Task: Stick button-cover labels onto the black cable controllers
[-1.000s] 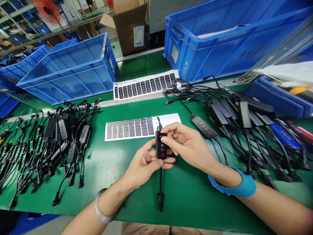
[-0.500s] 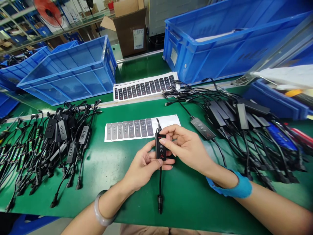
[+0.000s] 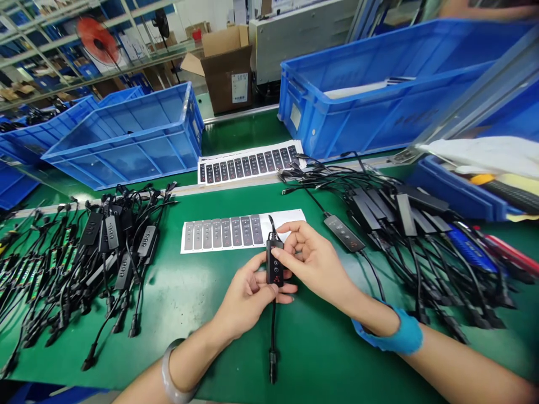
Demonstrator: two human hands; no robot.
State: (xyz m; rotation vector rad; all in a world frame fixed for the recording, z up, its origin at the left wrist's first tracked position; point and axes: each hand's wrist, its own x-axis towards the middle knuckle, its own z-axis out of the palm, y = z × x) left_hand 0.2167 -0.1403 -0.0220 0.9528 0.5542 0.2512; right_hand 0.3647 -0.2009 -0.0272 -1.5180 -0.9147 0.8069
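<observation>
A small black LED controller (image 3: pixel 275 271) with button marks and red symbols on its face is held between both hands above the green bench. My left hand (image 3: pixel 248 292) grips its lower end, thumb at the front edge and fingers behind. With thumb and fingers closed, my right hand (image 3: pixel 309 261) holds its upper end, the thumb pressed on the face. A cable with a black connector (image 3: pixel 273 367) hangs from the bottom. Just behind the hands lies a white label sheet (image 3: pixel 223 233) with a row of dark button labels; the hands cover part of its right end.
Bare controllers and circuit boards with cables (image 3: pixel 113 235) are heaped at left. Labelled controller (image 3: pixel 344 233) and a pile of controllers (image 3: pixel 404 216) lie at right. Stacked label sheets (image 3: pixel 248 166), blue crates (image 3: pixel 126 148) and a carton (image 3: pixel 229 73) stand behind.
The camera view has tilted slightly, so the scene sits lower. Both hands keep their hold on the controller; my right thumb still presses on its upper face.
</observation>
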